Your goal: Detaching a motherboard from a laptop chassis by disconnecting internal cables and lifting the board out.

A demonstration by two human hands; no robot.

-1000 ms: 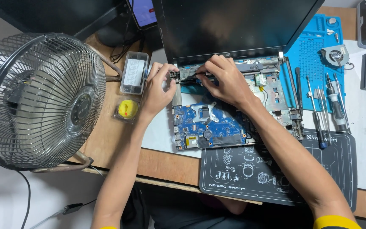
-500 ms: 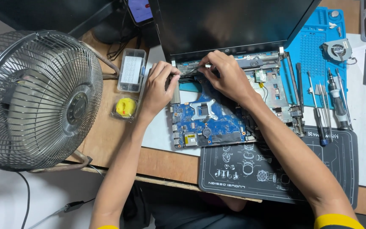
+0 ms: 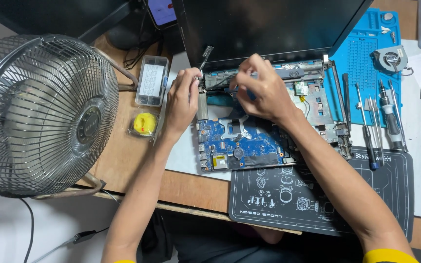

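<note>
**Both hands close in on the laptop's left hinge**

The fan (image 3: 45,114) fills the left of the tabletop (image 3: 123,160), its wire cage facing up, where it stood a second ago. The opened laptop (image 3: 269,122) lies in the middle with its dark screen (image 3: 269,24) tipped back and the blue board (image 3: 242,143) bare below. A black mat (image 3: 317,195) lies under its near edge, and a blue mat (image 3: 361,58) to the right carries a small round cooling fan (image 3: 390,57) and a row of screwdrivers (image 3: 381,117).

What has changed is at the hinge. A second ago the two hands lay close together over the rear strip, and the right hand held a thin tool flat across it. Now the left hand (image 3: 181,100) has drawn out to the left corner, where its fingertips pinch at the metal hinge (image 3: 203,58), which stands up and slants off the corner. The right hand (image 3: 264,87) sits a little higher over the rear strip, fingers curled tight as if gripping something small; whether the tool is in it I cannot tell, since the knuckles hide it.

By my reading, the work has gone from the middle of the strip to the hinge corner itself.

A clear parts box (image 3: 152,80) and a yellow lump in a bag (image 3: 144,122) lie just left of the left wrist, untouched.
</note>
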